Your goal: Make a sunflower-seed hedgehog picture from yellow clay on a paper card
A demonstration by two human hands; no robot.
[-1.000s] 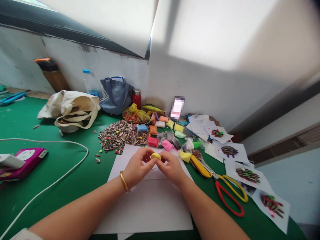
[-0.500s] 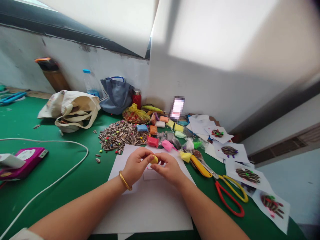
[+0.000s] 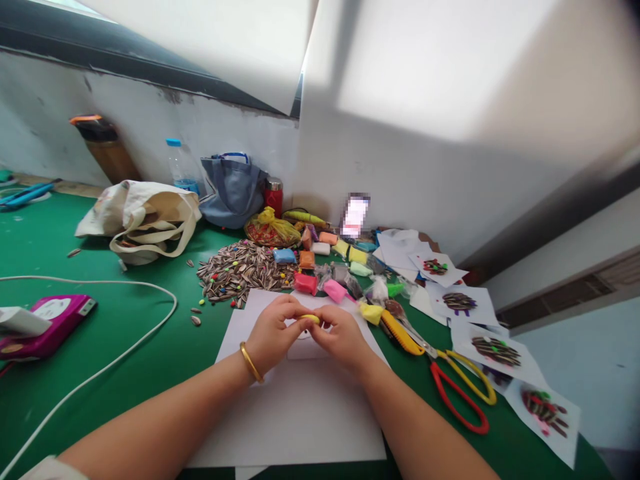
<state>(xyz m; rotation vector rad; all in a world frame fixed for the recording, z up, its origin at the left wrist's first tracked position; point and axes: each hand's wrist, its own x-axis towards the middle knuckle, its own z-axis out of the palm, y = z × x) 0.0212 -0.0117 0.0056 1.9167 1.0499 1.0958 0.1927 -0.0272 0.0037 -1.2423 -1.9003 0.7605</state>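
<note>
By the left hand (image 3: 275, 332) and the right hand (image 3: 344, 333), a small yellow piece (image 3: 311, 319) is pinched between fingertips at the frame's centre, over white paper (image 3: 300, 420). Striped seeds (image 3: 237, 273) are heaped left of centre; scissors (image 3: 431, 351) are laid at right, near decorated cards (image 3: 495, 351).

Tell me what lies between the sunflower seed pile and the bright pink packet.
A red packet lies between the sunflower seed pile and the bright pink packet, as the head view shows.
</note>
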